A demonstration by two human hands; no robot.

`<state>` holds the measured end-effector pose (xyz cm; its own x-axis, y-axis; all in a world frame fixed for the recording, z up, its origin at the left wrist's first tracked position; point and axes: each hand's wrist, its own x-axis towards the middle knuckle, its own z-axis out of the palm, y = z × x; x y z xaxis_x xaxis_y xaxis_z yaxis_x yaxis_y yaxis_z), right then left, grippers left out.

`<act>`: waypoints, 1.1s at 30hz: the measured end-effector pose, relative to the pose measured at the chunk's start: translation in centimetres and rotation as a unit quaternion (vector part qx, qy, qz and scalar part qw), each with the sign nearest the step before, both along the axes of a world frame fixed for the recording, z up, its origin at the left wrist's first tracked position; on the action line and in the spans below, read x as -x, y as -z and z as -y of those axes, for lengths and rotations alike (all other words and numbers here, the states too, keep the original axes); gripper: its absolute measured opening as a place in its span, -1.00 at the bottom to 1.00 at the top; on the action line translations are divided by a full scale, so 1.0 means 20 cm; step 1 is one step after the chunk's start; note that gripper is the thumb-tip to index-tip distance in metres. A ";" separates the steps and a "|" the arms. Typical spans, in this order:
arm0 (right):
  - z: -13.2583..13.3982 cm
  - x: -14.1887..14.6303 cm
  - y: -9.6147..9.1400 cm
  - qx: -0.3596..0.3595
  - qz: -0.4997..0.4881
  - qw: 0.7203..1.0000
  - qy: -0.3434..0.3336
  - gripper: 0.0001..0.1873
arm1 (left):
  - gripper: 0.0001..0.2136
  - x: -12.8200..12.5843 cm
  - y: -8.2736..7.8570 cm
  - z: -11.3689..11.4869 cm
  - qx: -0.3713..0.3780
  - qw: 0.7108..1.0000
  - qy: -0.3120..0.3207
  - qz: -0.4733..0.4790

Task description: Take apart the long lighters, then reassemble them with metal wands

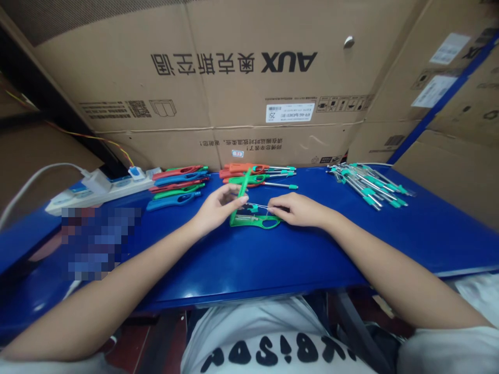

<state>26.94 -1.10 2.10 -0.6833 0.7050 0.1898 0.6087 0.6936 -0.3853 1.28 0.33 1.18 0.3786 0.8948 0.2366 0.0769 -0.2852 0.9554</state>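
Note:
My left hand (215, 206) is closed around a green lighter casing half (245, 183), which stands tilted up from the table. Below it, a second green casing half (262, 224) with a finger loop lies on the blue table, a clear fuel tank (245, 218) inside it. My right hand (299, 209) pinches thin pale wires (262, 206) just above that casing. The wires run left to a small teal piece (253, 208) between my hands. Part of the casing end is hidden by my left fingers.
Red, blue and green lighter handles (177, 178) are stacked at the left, beside a white power strip (58, 204). Assembled lighters with metal tubes (273, 184) lie behind my hands. Several loose metal tubes with teal pieces (370, 187) are at the right. A cardboard wall (218, 104) stands behind.

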 end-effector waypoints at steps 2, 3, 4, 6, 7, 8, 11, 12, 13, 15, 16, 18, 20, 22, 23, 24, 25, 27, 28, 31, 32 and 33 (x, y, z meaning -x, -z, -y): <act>0.01 0.00 -0.01 -0.003 -0.001 1.000 -0.002 -0.72 | -0.57 0.00 -0.02 0.01 0.008 1.000 -0.015 0.025; 0.01 0.01 -0.01 -0.005 -0.001 1.000 -0.004 -0.71 | -0.57 0.00 -0.03 0.01 0.012 0.999 -0.018 0.034; 0.01 0.01 -0.01 -0.006 -0.002 1.000 -0.005 -0.71 | -0.57 -0.01 -0.03 0.02 0.014 0.999 -0.020 0.040; 0.01 0.00 -0.02 -0.008 -0.001 1.000 -0.006 -0.71 | -0.56 -0.02 -0.03 0.03 0.013 0.998 -0.024 0.051; 0.01 0.00 -0.02 -0.009 0.003 1.000 -0.005 -0.71 | -0.56 -0.02 -0.03 0.03 0.010 0.998 -0.030 0.057; 0.01 0.00 -0.02 -0.011 0.010 1.000 -0.002 -0.71 | -0.57 -0.02 -0.03 0.02 0.007 0.997 -0.040 0.067; 0.01 -0.02 -0.03 -0.018 0.039 0.999 0.006 -0.70 | -0.63 -0.01 -0.03 0.00 0.003 0.989 -0.091 0.118; 0.01 -0.03 -0.03 -0.020 0.044 0.999 0.010 -0.70 | -0.67 0.00 -0.03 -0.02 0.007 0.984 -0.108 0.139; 0.00 -0.03 -0.03 -0.021 0.045 0.999 0.014 -0.70 | -0.70 0.01 -0.03 -0.03 0.012 0.981 -0.121 0.153; 0.00 -0.04 -0.02 -0.023 0.038 0.999 0.021 -0.72 | -0.76 0.03 -0.03 -0.05 0.016 0.983 -0.127 0.128; 0.00 -0.04 -0.02 -0.026 0.034 0.999 0.023 -0.73 | -0.76 0.04 -0.02 -0.05 0.004 0.990 -0.117 0.080; 0.00 -0.04 -0.03 -0.035 0.024 0.999 0.028 -0.74 | -0.72 0.06 -0.01 -0.04 -0.056 0.994 -0.070 -0.067; 0.00 -0.04 -0.03 -0.040 0.007 0.999 0.035 -0.76 | -0.63 0.05 0.01 -0.03 -0.137 0.970 -0.013 -0.202; 0.01 -0.04 -0.04 -0.042 -0.011 0.998 0.042 -0.76 | -0.60 0.04 0.03 -0.01 -0.194 0.944 0.020 -0.265; 0.01 -0.04 -0.05 -0.044 -0.018 0.998 0.044 -0.75 | -0.61 0.04 0.04 -0.01 -0.208 0.938 0.028 -0.277; 0.01 -0.04 -0.05 -0.047 -0.022 0.998 0.045 -0.74 | -0.63 0.03 0.05 0.00 -0.216 0.934 0.033 -0.282; 0.01 -0.04 -0.05 -0.051 -0.023 0.997 0.046 -0.73 | -0.66 0.02 0.06 0.00 -0.220 0.932 0.037 -0.286; 0.01 -0.05 -0.05 -0.058 -0.019 0.997 0.044 -0.72 | -0.69 0.02 0.07 0.00 -0.228 0.928 0.044 -0.293; 0.01 -0.05 -0.05 -0.062 -0.015 0.997 0.043 -0.72 | -0.70 0.02 0.07 0.00 -0.230 0.926 0.043 -0.298; 0.00 -0.06 -0.05 -0.070 0.000 0.997 0.043 -0.69 | -0.72 0.04 0.05 -0.02 -0.225 0.924 0.032 -0.308; 0.00 -0.06 -0.05 -0.070 0.005 0.996 0.045 -0.68 | -0.71 0.05 0.04 -0.02 -0.220 0.926 0.025 -0.304; 0.00 -0.06 -0.06 -0.069 0.010 0.996 0.049 -0.67 | -0.70 0.06 0.03 -0.03 -0.216 0.930 0.016 -0.297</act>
<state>28.23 -1.04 3.26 -0.6172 0.7365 0.2769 0.6822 0.6762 -0.2780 0.11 0.86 0.67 0.5814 0.7512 0.3126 0.5395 -0.6435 0.5430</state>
